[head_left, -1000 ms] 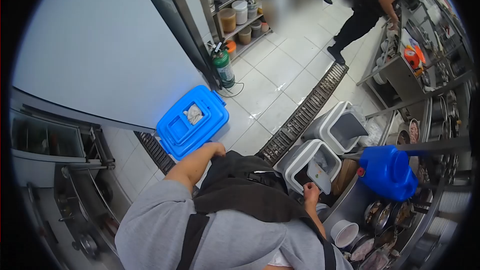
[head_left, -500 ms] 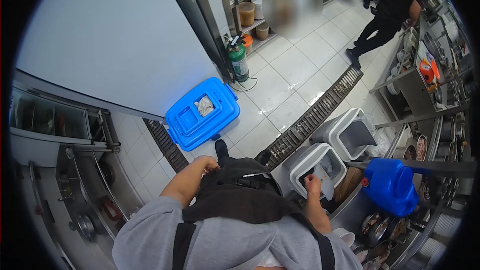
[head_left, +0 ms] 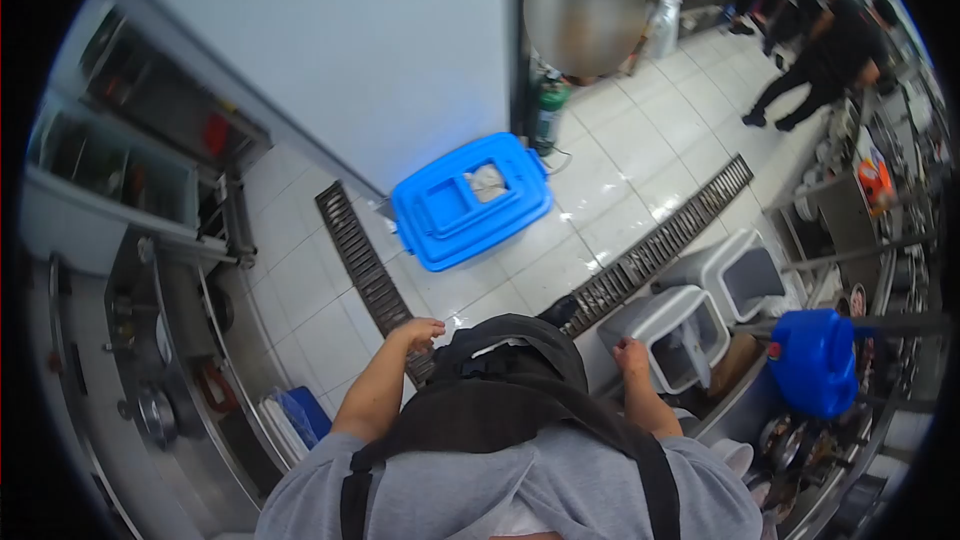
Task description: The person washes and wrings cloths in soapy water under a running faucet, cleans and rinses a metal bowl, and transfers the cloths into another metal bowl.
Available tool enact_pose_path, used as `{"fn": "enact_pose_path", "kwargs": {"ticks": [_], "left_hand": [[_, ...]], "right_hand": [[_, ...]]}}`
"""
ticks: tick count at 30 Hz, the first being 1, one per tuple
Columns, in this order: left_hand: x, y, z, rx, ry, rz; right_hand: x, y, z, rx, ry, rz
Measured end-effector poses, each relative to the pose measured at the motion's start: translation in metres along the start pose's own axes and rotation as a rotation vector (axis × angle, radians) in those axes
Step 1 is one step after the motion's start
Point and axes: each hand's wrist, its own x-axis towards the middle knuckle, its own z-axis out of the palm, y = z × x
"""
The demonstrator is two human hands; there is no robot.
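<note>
White floor tiles (head_left: 612, 215) shone as if wet, so a slick patch could have cost you your footing. Your left hand (head_left: 419, 332) hung loosely open, seemingly empty, behind the blue bin (head_left: 475, 232); your right hand (head_left: 630, 353), its grip unclear, was just beside the white-rimmed bin (head_left: 640, 314).

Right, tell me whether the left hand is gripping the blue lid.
No, the left hand is apart from the blue lid, with tiled floor showing between them.
</note>
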Motion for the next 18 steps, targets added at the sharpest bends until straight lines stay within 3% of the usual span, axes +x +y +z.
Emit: {"fn": "enact_pose_path", "kwargs": {"ticks": [2,3,4,5,8,10,15,18], "left_hand": [[-0.022,-0.066,-0.015,-0.107,0.068,0.041],[0.039,-0.157,-0.041,0.198,0.003,0.383],[-0.010,-0.157,-0.034,0.083,0.162,0.067],[-0.028,-0.195,-0.038,-0.084,0.198,-0.084],[-0.043,-0.321,-0.046,-0.264,0.354,-0.293],[-0.073,-0.376,-0.048,-0.561,0.400,-0.425],[-0.106,-0.438,-0.073,-0.807,0.418,-0.235],[-0.099,-0.442,-0.072,-1.140,0.687,-0.037]], "right_hand": [[-0.009,-0.033,0.018,-0.047,-0.022,-0.061],[-0.009,-0.047,0.031,-0.090,0.001,-0.119],[-0.007,-0.066,0.045,-0.096,-0.003,-0.152],[-0.010,-0.086,0.056,-0.114,-0.018,-0.183],[-0.027,-0.163,0.083,-0.146,-0.122,-0.328],[-0.043,-0.219,0.092,-0.073,-0.176,-0.461],[-0.042,-0.331,0.111,-0.136,-0.214,-0.809],[-0.025,-0.384,0.110,-0.210,-0.211,-0.824]]}}
